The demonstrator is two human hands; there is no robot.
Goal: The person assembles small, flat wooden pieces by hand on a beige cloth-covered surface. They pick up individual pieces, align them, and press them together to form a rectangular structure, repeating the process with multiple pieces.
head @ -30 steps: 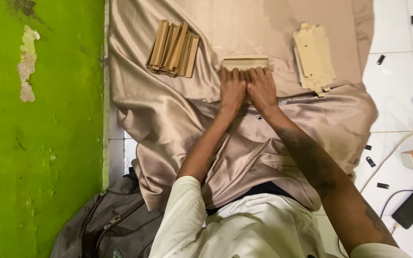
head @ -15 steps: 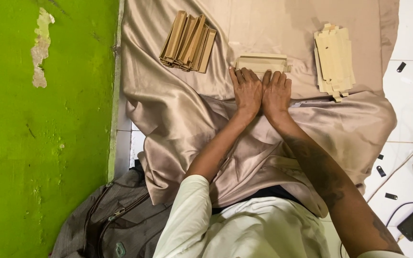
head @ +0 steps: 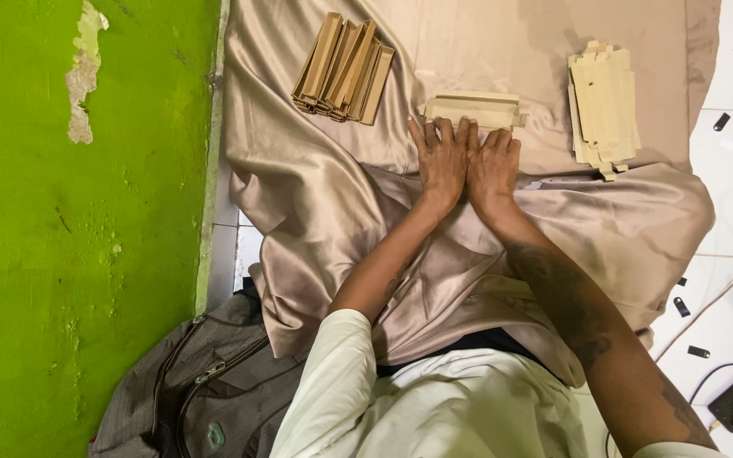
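Cardboard piece [head: 472, 109], pale and partly folded, lies on the satin cloth [head: 316, 203]. Left hand [head: 441, 161] and right hand [head: 492, 165] rest flat side by side, fingers spread, gripping nothing, fingertips touching its near edge. Folded boxes [head: 343, 69] lie upper left; flat blanks stack [head: 604, 106] to the right.

Glossy, smooth satin cloth [head: 324, 195]; matt cardboard folded box [head: 472, 108]; matt cardboard flat blanks [head: 604, 106]; rough, peeling painted wall [head: 78, 212].
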